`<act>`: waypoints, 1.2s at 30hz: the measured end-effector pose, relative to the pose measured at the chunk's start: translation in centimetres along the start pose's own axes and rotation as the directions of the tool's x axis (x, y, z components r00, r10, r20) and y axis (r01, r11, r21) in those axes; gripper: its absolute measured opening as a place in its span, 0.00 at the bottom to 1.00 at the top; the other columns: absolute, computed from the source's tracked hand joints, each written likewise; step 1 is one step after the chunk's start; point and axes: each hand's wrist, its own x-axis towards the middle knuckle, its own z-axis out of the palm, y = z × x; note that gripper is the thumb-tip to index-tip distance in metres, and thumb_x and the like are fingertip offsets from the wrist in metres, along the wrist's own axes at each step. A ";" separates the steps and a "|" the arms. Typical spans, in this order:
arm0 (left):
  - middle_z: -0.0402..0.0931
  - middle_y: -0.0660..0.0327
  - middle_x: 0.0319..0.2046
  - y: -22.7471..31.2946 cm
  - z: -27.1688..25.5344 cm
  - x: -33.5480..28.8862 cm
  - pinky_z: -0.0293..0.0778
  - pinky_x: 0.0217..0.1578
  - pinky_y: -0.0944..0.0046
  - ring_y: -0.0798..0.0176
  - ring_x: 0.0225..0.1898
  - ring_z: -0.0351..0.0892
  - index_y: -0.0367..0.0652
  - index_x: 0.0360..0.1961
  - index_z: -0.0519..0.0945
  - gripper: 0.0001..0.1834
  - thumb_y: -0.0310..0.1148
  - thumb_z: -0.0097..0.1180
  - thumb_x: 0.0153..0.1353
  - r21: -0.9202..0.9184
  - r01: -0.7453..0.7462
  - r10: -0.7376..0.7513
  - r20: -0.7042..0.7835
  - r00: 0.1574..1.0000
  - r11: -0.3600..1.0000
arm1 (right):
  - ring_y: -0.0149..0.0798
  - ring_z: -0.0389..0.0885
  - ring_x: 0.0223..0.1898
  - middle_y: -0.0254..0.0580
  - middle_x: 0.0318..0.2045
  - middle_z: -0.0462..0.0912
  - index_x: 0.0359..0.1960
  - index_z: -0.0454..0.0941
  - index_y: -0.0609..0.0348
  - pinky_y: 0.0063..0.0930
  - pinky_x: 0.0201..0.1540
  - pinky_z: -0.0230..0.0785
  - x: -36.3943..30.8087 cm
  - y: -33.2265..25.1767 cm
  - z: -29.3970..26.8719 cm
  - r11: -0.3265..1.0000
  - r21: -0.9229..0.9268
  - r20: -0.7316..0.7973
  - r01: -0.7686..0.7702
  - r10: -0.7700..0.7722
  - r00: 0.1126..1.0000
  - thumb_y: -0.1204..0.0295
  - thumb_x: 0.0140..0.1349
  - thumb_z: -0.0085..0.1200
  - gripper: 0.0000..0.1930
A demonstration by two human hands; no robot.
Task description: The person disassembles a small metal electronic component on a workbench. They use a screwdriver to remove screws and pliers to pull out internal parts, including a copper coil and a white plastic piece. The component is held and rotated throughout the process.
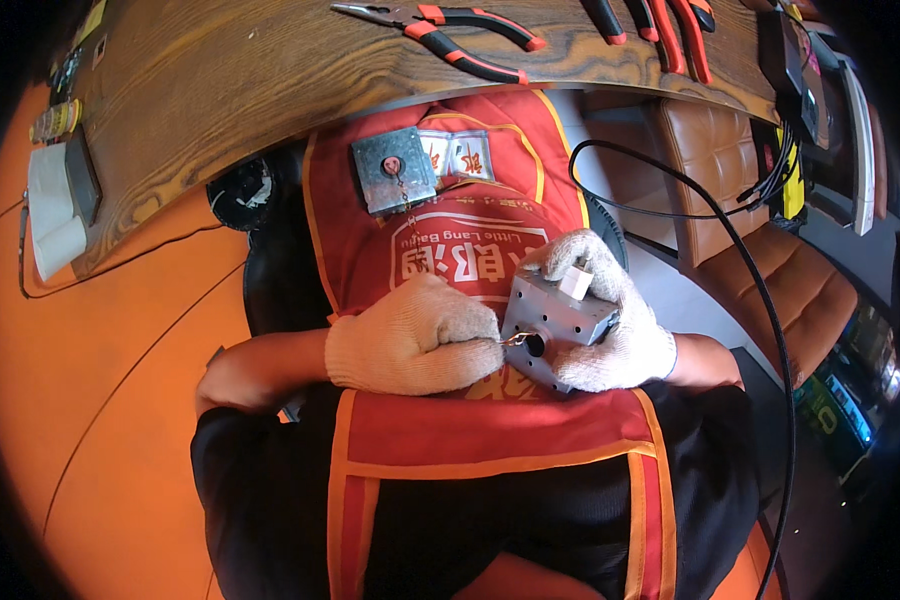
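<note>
My right hand (610,320), in a knit glove, is wrapped around a grey metal box-shaped part (555,318) with a round hole in its near face and a white plastic block on top. Next to it, my gloved left hand (415,338) is closed, pinching a thin bare wire at the part's front by the hole. Both hands are held over my lap, above a red apron (470,250). A square metal plate (392,170) with a hole in its middle rests on the apron higher up.
A wooden tabletop (220,90) curves across the top, with red-handled pliers (460,38) and more red-handled tools (670,30) on it. A black cable (730,240) loops at the right beside a brown padded seat (770,270). Orange floor (90,380) lies at left.
</note>
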 end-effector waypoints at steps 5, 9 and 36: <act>0.72 0.51 0.21 1.1 -1.4 -3.5 0.70 0.27 0.55 0.48 0.23 0.78 0.38 0.24 0.75 0.13 0.28 0.60 0.68 -0.303 -0.207 0.126 -0.264 0.956 0.930 | 0.42 0.85 0.46 0.43 0.46 0.80 0.52 0.69 0.54 0.40 0.53 0.80 -0.9 0.8 -0.3 0.788 0.607 -0.239 0.102 0.058 0.969 0.75 0.56 0.80 0.29; 0.73 0.62 0.21 2.5 -1.0 -3.9 0.64 0.27 0.61 0.73 0.26 0.71 0.38 0.26 0.76 0.12 0.20 0.56 0.71 -0.376 0.084 -0.158 -0.170 0.973 0.923 | 0.36 0.81 0.52 0.38 0.46 0.78 0.58 0.67 0.54 0.39 0.58 0.77 -0.3 0.0 -1.0 0.940 0.309 -0.237 0.146 -0.072 0.969 0.73 0.58 0.81 0.34; 0.82 0.62 0.36 2.9 -1.1 -2.7 0.72 0.38 0.67 0.70 0.34 0.76 0.33 0.58 0.83 0.12 0.23 0.51 0.80 -0.449 -0.088 -0.093 -0.365 0.926 0.889 | 0.31 0.78 0.55 0.33 0.52 0.82 0.61 0.75 0.55 0.30 0.60 0.72 -1.7 1.9 -5.5 0.989 0.135 -0.256 -0.056 0.090 0.963 0.51 0.56 0.82 0.38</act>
